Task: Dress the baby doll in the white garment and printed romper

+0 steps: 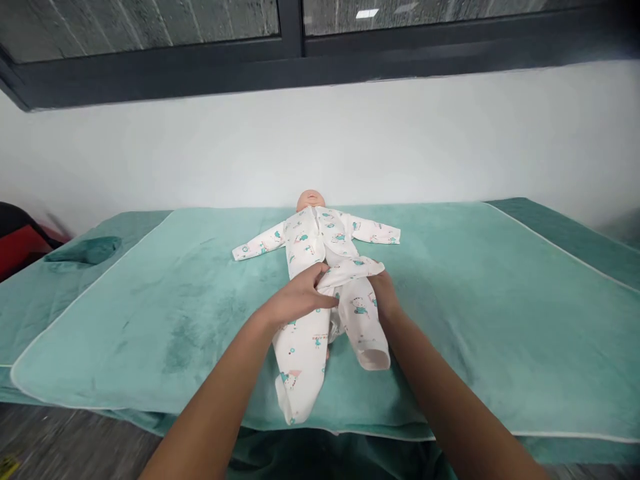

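Observation:
A baby doll (311,199) lies on its back, its head toward the wall, dressed in a white baby romper (303,248) with a green and pink animal print. The romper's front is parted below the chest, and its sleeves spread to both sides. My left hand (300,297) is closed on the cloth at the crotch, thumb and fingers around the edge. On the other side, my right hand (384,293) grips the raised flap beside the right-hand trouser leg (363,317); cloth covers its fingertips. The left-hand trouser leg (303,367) lies flat toward me.
A light green plush mat (200,300) with white piping covers the padded table. Behind it rise a white wall (200,147) and a dark window frame (320,67). A red and black object (23,243) is at the far left, near a bunched green cloth (87,250).

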`<state>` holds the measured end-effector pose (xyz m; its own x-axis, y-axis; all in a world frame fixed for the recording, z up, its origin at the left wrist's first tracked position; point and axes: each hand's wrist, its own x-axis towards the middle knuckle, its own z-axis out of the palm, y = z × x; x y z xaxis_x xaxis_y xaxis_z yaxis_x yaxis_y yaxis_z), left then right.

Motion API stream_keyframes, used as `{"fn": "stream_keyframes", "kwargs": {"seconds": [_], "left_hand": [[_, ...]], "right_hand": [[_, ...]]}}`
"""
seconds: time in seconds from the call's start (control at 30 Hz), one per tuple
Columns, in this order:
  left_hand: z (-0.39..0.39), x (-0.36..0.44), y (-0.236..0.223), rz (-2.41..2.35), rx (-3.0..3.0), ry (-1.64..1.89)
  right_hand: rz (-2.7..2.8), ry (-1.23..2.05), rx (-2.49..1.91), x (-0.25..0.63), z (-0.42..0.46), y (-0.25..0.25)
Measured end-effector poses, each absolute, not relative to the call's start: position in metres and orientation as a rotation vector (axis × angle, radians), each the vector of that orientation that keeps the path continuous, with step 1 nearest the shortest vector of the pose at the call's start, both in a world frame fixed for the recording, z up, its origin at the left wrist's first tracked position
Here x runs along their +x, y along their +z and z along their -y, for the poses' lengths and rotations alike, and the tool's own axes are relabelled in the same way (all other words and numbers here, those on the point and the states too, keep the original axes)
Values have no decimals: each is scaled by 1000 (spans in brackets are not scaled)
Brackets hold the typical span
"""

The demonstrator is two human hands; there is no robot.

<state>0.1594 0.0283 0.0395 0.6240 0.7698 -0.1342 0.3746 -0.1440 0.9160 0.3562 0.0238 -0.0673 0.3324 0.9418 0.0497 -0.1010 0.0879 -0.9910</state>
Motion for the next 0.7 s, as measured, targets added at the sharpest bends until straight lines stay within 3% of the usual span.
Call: {"fn": "stream_keyframes", "kwargs": {"seconds": [0.23,0.5,0.7], "left_hand": [[-60,188,9,-1218,1841,950],[-64,150,-10,-765,1291,855],[-86,131,-29,-489,962,782]], "right_hand": [[829,905,-1087,339,-24,-56],[1323,622,-1403,376,-34,-44],[2059,1070,-1254,362,-42,32]]}}
